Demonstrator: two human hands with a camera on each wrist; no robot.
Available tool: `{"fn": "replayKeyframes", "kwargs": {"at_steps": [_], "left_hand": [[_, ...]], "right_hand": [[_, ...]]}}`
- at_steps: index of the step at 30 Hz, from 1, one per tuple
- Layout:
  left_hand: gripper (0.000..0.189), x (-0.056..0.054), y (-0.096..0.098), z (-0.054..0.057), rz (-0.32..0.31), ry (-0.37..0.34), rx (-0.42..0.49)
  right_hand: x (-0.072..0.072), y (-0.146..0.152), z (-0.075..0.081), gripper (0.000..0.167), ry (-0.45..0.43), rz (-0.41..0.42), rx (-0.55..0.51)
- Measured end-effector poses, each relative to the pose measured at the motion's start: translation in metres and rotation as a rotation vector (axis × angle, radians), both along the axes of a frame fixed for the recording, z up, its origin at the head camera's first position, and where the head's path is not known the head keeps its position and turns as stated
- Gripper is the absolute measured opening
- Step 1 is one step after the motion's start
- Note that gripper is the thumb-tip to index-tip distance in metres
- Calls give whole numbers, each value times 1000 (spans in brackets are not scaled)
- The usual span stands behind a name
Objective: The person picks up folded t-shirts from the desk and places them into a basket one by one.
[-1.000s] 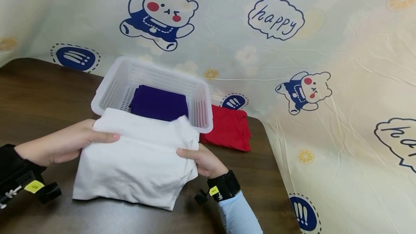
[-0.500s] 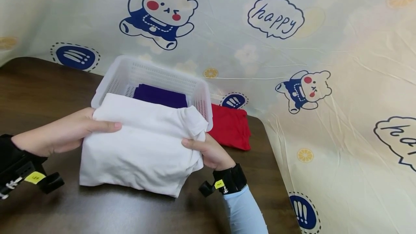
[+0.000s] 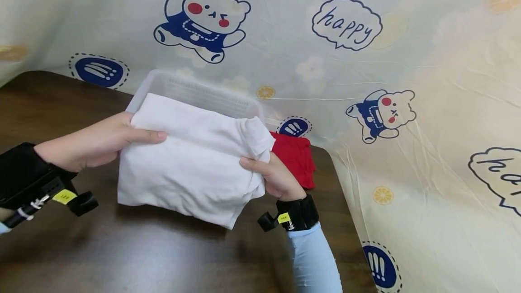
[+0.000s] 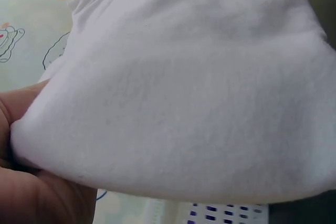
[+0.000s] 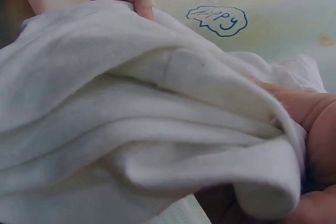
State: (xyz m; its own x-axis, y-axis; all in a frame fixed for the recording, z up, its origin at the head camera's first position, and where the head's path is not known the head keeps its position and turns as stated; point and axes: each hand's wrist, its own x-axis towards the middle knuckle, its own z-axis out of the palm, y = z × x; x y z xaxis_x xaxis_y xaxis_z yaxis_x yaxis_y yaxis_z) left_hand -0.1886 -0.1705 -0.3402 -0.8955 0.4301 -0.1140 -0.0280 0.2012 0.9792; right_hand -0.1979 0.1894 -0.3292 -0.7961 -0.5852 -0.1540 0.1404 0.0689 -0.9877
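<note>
A folded white shirt (image 3: 191,157) is held up between both hands, in front of and overlapping the white plastic basket (image 3: 203,92). My left hand (image 3: 107,141) grips its left edge, thumb on top and the other fingers underneath. On the opposite side my right hand (image 3: 281,177) pinches the edge the same way, close to a loose folded corner. The right wrist view shows the layered folds of the shirt (image 5: 157,119) along that side. Below the shirt in the left wrist view, the perforated basket (image 4: 226,213) shows, dark purple through its slots.
Beside the basket, on its right, lies a folded red cloth (image 3: 295,157), partly covered by the shirt and right hand. The dark wooden table (image 3: 163,257) meets a patterned curtain (image 3: 285,26) along its back and right edges.
Both hands have carried the white shirt up and rightward, farther over the basket. The folded purple cloth inside, visible earlier in the head view, is now hidden behind the shirt there.
</note>
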Motion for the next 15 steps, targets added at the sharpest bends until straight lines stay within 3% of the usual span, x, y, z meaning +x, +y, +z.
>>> {"fn": "replayKeyframes", "kwargs": {"at_steps": [10, 15], "left_hand": [[57, -13, 5, 12, 53, 70, -34], [59, -22, 9, 19, 90, 83, -93]], "right_hand": [[-16, -1, 12, 50, 79, -54, 30], [-27, -1, 18, 51, 117, -77, 55]]}}
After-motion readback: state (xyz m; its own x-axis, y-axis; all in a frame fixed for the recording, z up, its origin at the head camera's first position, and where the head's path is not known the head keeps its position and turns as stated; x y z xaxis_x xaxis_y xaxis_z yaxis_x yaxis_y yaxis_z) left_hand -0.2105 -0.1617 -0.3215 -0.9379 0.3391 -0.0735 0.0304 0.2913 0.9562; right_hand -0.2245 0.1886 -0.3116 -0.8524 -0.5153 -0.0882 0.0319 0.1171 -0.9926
